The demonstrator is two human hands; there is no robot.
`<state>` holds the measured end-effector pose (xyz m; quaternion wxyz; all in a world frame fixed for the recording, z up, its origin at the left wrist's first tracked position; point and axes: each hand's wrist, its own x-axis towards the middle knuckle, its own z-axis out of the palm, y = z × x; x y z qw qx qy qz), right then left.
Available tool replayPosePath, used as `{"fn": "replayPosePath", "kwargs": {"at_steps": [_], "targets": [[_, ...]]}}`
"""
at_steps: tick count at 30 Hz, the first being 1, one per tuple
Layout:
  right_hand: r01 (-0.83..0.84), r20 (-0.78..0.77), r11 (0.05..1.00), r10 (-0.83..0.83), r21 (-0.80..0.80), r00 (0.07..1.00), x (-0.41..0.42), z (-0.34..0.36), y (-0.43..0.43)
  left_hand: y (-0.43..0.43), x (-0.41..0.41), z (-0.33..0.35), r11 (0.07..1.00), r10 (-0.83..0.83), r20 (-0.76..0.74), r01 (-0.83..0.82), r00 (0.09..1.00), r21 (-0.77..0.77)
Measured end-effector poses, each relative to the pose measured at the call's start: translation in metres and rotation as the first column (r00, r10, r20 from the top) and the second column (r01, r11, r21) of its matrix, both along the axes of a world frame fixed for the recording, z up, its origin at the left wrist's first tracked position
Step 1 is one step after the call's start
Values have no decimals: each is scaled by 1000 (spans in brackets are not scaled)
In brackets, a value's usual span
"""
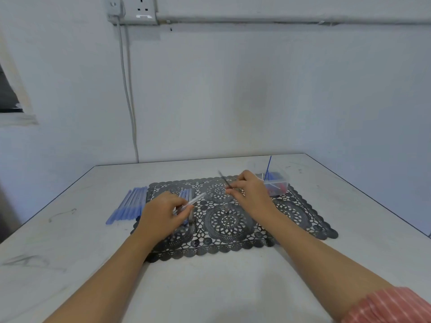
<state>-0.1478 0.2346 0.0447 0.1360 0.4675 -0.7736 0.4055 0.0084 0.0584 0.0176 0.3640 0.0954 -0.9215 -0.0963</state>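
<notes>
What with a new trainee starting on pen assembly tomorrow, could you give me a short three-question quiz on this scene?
1. True or false: the left hand holds a clear pen barrel.
2. The right hand pinches: A) a thin dark refill; B) a roll of tape; C) a pair of scissors.
3. Fill in: seen from the person, the row of blue pens lies at the ___ edge of the black lace mat.

Key: 1 true; 2 A; 3 left.
</notes>
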Motion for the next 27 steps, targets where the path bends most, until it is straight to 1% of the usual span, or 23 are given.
{"fn": "replayPosePath", "kwargs": {"at_steps": [2,5,8,12,14,17,24,27], "targets": [[-28,-98,1000,27,-10,995,-3,-3,-1,-1,0,1,1000,-10,-20,10,1000,-8],[-77,-131,997,74,-13,989,-5,-3,1,-2,-1,0,1000,-28,-43,28,999,-6],[-127,-127,988,137,82,982,-5,-3,1,-4,-3,-1,999,-28,-55,26,998,-32],[-106,-327,980,158,170,932,-13,-9,-3,-6,-4,-2,999,-28,-54,26,998,-45],[-66,-381,970,153,232,912,-16,-12,-5,-6,-5,-3,998,-33,-54,31,998,-50],[-47,-408,963,155,264,900,-19,-14,-5,-4,-4,-1,998,-49,-62,46,997,-47],[-139,-389,966,216,216,896,-20,-18,-4,0,-2,0,995,-92,-75,89,993,-39],[-142,-400,970,212,199,892,-21,-20,-5,-2,-3,-1,995,-93,-69,91,993,-31]]}}
